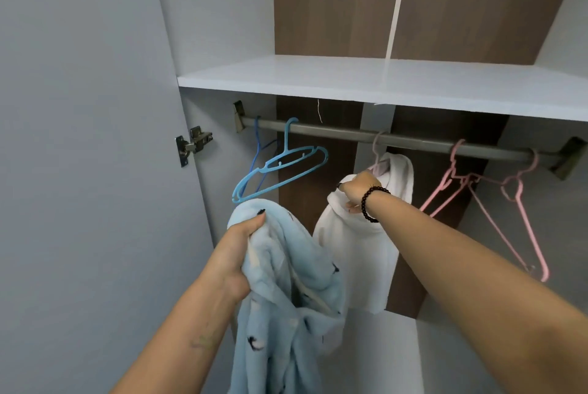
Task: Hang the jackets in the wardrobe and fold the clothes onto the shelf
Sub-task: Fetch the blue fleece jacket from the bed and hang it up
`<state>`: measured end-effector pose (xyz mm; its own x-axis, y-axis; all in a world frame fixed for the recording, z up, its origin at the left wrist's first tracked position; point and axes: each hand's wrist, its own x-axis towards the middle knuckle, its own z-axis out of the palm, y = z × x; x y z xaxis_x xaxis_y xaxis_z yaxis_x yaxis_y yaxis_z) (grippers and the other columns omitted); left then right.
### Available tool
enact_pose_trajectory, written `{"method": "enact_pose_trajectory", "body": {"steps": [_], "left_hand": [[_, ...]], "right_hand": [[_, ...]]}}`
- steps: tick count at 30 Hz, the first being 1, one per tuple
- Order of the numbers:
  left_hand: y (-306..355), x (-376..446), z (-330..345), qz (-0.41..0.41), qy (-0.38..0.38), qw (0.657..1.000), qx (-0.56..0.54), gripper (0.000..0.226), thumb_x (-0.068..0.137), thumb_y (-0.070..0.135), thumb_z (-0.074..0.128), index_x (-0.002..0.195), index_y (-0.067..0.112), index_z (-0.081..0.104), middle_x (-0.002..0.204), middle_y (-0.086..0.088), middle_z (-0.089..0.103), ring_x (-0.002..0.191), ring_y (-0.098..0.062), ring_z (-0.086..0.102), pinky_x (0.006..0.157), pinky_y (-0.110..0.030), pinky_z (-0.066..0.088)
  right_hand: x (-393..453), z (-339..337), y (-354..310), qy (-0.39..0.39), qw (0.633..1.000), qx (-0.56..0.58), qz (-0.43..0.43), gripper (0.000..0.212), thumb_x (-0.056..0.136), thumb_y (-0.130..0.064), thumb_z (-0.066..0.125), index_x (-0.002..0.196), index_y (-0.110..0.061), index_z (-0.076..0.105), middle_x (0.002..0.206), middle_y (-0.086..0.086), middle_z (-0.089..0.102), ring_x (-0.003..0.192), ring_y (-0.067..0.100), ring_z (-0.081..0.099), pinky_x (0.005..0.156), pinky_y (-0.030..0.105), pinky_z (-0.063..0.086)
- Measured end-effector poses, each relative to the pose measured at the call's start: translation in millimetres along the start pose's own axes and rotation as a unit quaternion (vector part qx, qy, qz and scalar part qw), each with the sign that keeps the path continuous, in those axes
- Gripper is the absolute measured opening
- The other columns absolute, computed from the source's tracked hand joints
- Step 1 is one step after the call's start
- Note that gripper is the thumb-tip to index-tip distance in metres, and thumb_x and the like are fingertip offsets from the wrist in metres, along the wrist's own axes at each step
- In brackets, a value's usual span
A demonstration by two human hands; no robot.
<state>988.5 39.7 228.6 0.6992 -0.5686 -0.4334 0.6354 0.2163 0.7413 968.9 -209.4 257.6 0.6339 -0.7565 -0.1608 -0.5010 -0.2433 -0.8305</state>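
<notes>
An open wardrobe with grey side walls and a brown back panel is seen, crossed by a white shelf (381, 81) above a grey metal rail (413, 140). The open door (79, 139) stands at the left, carried by a metal hinge (192, 143). A pale blue fleece jacket (286, 291) with small dark marks is gripped near its top by the left hand (243, 245), and hangs bunched below the rail, just under two blue hangers (280, 170) hooked at the rail's left end. A white jacket (356, 253) is hung on a pink hanger (378, 155) near the middle of the rail; its collar is pinched by the right hand (358, 191), whose wrist bears a dark beaded bracelet (372, 204). Further right, several bare pink hangers (509, 202) are hooked on the rail, partly hidden behind the right forearm.
</notes>
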Motion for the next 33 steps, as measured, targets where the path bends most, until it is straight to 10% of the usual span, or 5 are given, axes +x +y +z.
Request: {"method": "enact_pose_trajectory", "body": {"steps": [3, 8, 16, 21, 33], "left_hand": [[19, 15, -9, 0.002, 0.007, 1.0, -0.005, 0.044, 0.083, 0.033, 0.066, 0.115, 0.002, 0.067, 0.113, -0.023, 0.067, 0.112, -0.038, 0.061, 0.101, -0.054, 0.044], [48, 42, -14, -0.002, 0.0, 1.0, -0.002, 0.042, 0.085, 0.032, 0.064, 0.114, 0.001, 0.067, 0.104, -0.023, 0.069, 0.102, -0.037, 0.064, 0.088, -0.048, 0.051], [58, 81, -13, -0.023, 0.01, 0.999, 0.02, 0.042, 0.083, 0.033, 0.067, 0.113, 0.002, 0.067, 0.101, -0.02, 0.07, 0.099, -0.034, 0.064, 0.089, -0.047, 0.051], [57, 93, 0, -0.038, -0.013, 0.998, 0.04, 0.04, 0.086, 0.033, 0.064, 0.11, 0.002, 0.068, 0.108, -0.022, 0.069, 0.106, -0.036, 0.062, 0.101, -0.052, 0.044], [67, 109, 3, -0.018, -0.018, 0.999, 0.042, 0.033, 0.09, 0.032, 0.06, 0.109, 0.005, 0.066, 0.108, -0.02, 0.067, 0.106, -0.032, 0.061, 0.102, -0.049, 0.043]], "right_hand": [[21, 11, -5, 0.089, 0.995, -0.043, 0.008, 0.08, 0.089, -0.025, 0.064, 0.148, -0.003, 0.014, 0.142, 0.017, 0.039, 0.122, 0.033, 0.05, 0.096, 0.037, 0.045], [46, 31, 0, 0.133, 0.986, -0.092, 0.05, 0.102, 0.08, -0.039, 0.072, 0.148, -0.003, 0.006, 0.147, 0.018, 0.023, 0.127, 0.036, 0.041, 0.099, 0.041, 0.041], [65, 24, 31, 0.129, 0.984, -0.112, 0.046, 0.072, 0.092, -0.019, 0.051, 0.148, -0.005, 0.008, 0.126, 0.017, 0.054, 0.112, 0.036, 0.055, 0.081, 0.036, 0.043], [60, -7, 53, 0.208, 0.964, -0.163, 0.03, 0.032, 0.095, -0.02, 0.041, 0.122, -0.004, 0.042, 0.113, 0.02, 0.06, 0.102, 0.037, 0.057, 0.072, 0.033, 0.041], [37, -48, 20, 0.11, 0.912, -0.385, 0.094, 0.044, 0.093, -0.018, 0.051, 0.135, -0.006, 0.045, 0.129, 0.016, 0.054, 0.116, 0.032, 0.054, 0.086, 0.037, 0.046]]}}
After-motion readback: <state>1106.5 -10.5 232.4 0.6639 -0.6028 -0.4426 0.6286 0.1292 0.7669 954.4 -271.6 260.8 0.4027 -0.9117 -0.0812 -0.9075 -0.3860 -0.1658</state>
